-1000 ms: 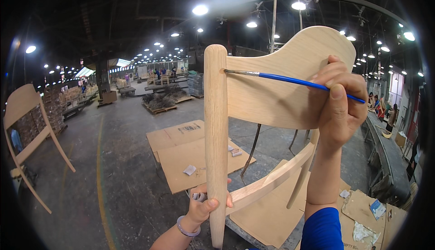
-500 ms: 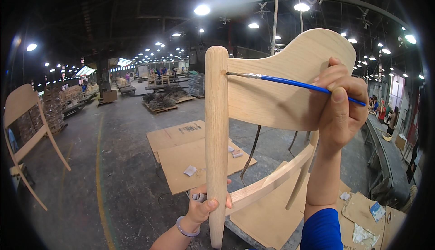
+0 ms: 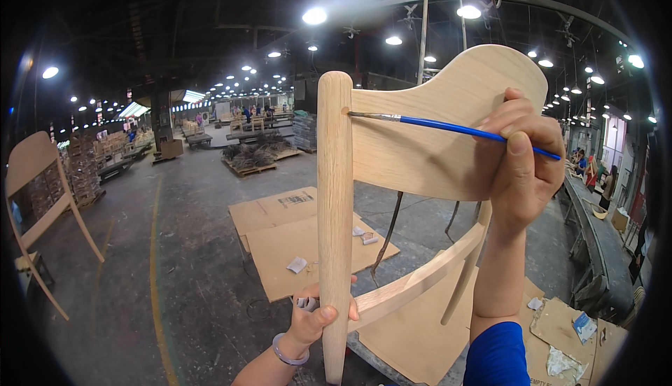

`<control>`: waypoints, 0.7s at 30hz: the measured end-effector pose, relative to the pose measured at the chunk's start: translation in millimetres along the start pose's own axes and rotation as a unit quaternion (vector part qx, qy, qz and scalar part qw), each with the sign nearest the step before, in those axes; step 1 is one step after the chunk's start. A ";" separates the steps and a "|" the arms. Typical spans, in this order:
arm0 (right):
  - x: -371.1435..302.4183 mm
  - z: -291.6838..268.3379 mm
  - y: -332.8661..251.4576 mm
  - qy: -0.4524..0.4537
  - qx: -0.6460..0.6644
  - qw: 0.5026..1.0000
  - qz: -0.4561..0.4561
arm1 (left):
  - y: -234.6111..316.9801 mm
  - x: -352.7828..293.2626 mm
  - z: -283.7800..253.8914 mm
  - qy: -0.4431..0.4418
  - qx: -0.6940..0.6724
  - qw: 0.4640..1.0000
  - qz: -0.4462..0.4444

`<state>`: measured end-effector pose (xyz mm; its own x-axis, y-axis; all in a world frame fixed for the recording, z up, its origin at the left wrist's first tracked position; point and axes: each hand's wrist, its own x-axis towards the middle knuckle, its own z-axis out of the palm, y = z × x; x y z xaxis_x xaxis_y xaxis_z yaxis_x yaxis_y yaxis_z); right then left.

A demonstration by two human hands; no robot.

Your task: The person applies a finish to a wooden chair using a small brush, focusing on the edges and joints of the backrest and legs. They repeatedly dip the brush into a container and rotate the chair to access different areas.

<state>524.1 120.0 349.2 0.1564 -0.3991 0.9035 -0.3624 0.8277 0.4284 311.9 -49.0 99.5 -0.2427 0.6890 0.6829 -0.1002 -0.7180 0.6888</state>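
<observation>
A pale wooden chair back frame stands upright before me, with a round-topped post (image 3: 334, 197), a broad curved backrest (image 3: 420, 141) and a lower rail (image 3: 420, 274). My left hand (image 3: 315, 316) is wrapped round the post low down, where the rail meets it; a small whitish piece shows at its fingers. My right hand (image 3: 525, 155) pinches a thin blue-handled paintbrush (image 3: 441, 125) in front of the backrest. The brush tip touches or nearly touches a small brownish round spot on the post, beside the backrest's edge.
Cardboard sheets (image 3: 280, 242) with scraps of paper lie below the frame, and more cardboard (image 3: 560, 326) is at lower right. Another chair back (image 3: 38, 183) stands at far left. A long conveyor-like bench (image 3: 595, 246) runs along the right. Dark material sits on a pallet (image 3: 259, 165) farther off.
Almost nothing differs. My right hand and the brush have shifted very slightly left, while the brush tip stays at the spot on the post. My left hand keeps its hold.
</observation>
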 end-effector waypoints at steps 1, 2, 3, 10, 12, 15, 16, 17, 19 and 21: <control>0.2 0.7 0.4 -0.003 0.000 1.000 -0.002 | -0.3 -0.6 -0.8 0.004 0.002 1.000 0.000; 0.2 1.0 0.9 -0.006 -0.001 1.000 -0.003 | -0.6 -0.5 -1.9 0.001 0.001 1.000 0.001; 0.3 1.5 2.0 0.004 0.014 1.000 -0.001 | -1.1 0.4 -3.3 -0.001 0.004 1.000 0.005; -17.1 -5.3 0.6 0.079 0.144 0.983 0.084 | -7.9 17.7 -24.0 0.043 0.039 0.998 0.021; -28.3 -16.0 -5.6 0.125 0.173 0.969 0.128 | -13.3 26.6 -35.5 0.044 0.032 0.998 0.014; -49.4 -43.8 -21.8 0.180 0.159 0.953 0.186 | -19.2 40.2 -60.0 0.063 0.055 0.996 0.017; -58.1 -55.8 -28.6 0.202 0.154 0.945 0.205 | -20.6 45.5 -68.6 0.068 0.067 0.995 0.022; -67.5 -69.9 -37.4 0.194 0.160 0.944 0.214 | -20.2 52.0 -78.1 0.102 0.111 0.988 0.042; -97.6 -93.4 -59.6 0.251 0.116 0.927 0.254 | -19.3 63.7 -90.8 0.156 0.201 0.963 0.086; -133.4 -118.3 -84.4 0.279 0.081 0.911 0.292 | -18.6 72.5 -91.8 0.290 0.306 0.895 0.145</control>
<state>642.4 150.0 194.4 0.3204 0.3910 0.8628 -0.6577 0.7473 -0.0945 207.6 5.3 113.9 -0.6505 0.1873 0.7361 0.5530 -0.5474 0.6281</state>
